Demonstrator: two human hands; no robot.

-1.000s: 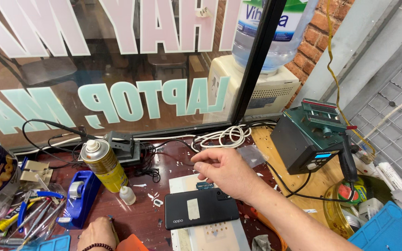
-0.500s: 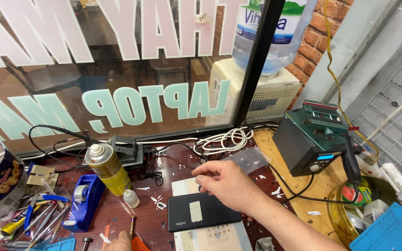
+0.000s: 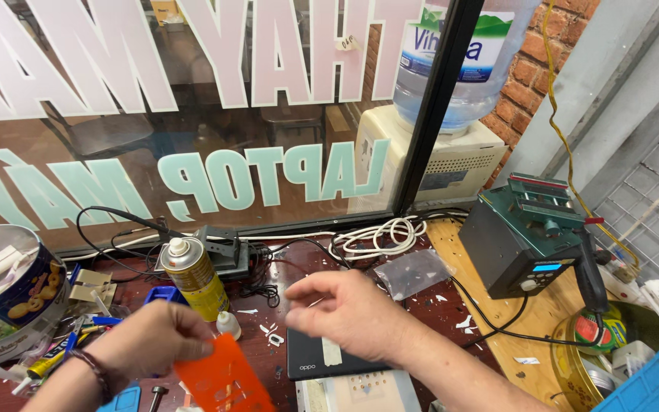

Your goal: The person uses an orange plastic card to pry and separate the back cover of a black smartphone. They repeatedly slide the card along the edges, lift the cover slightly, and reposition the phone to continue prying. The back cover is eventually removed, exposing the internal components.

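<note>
My left hand (image 3: 150, 339) pinches the top edge of a thin orange plastic card (image 3: 223, 375); it looks light, bendy and slick, best held by its edges. My right hand (image 3: 348, 313) hovers loosely open, empty, just above the dark phone (image 3: 322, 357) on the counter (image 3: 345, 263).

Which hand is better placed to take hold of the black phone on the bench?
Right, most likely. The right hand hovers directly over the black phone, fingers loose and seemingly empty. The left hand sits further left, already gripping an orange card, so it would have to put that down first.
</note>
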